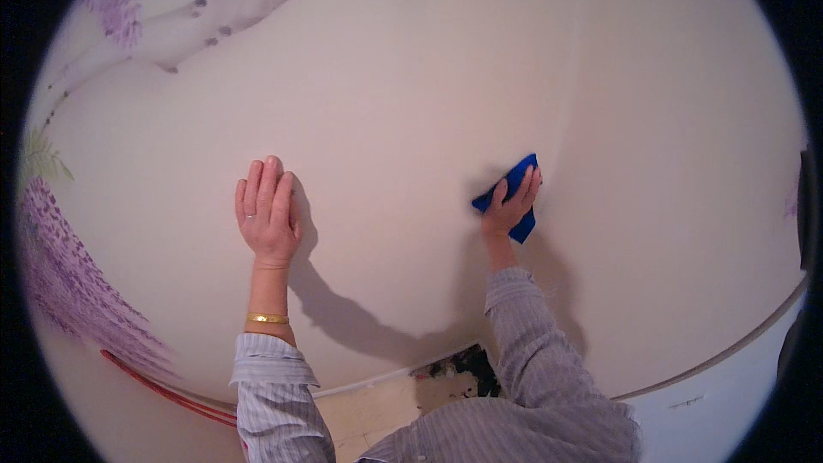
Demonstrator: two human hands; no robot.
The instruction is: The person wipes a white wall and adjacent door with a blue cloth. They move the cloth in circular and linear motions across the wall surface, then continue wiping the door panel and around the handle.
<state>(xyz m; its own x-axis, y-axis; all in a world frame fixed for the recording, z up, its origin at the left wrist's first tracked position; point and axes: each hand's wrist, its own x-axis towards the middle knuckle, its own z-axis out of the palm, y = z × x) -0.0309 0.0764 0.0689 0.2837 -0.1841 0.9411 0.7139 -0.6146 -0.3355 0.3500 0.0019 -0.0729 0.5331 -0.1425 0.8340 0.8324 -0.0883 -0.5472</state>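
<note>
My left hand (269, 212) lies against the pale wall (386, 141), back of the hand towards me, fingers pointing up and nearly together, with no object visible in it. A ring is on one finger and a gold-coloured bracelet (269, 318) on the wrist. To the right, close to the wall's inner corner, my right hand (511, 202) presses a blue cloth (522, 229) to the surface. The cloth sticks out above the fingers and below the palm. Both arms are in striped, rolled sleeves.
Purple flowers (77, 263) and branches decorate the wall at the left. Red cables or tubes (167, 395) run along the lower left. A gap with dark, broken patches (472, 370) shows on the floor near the corner. A white surface (694, 405) lies at lower right, with dark objects at the right rim.
</note>
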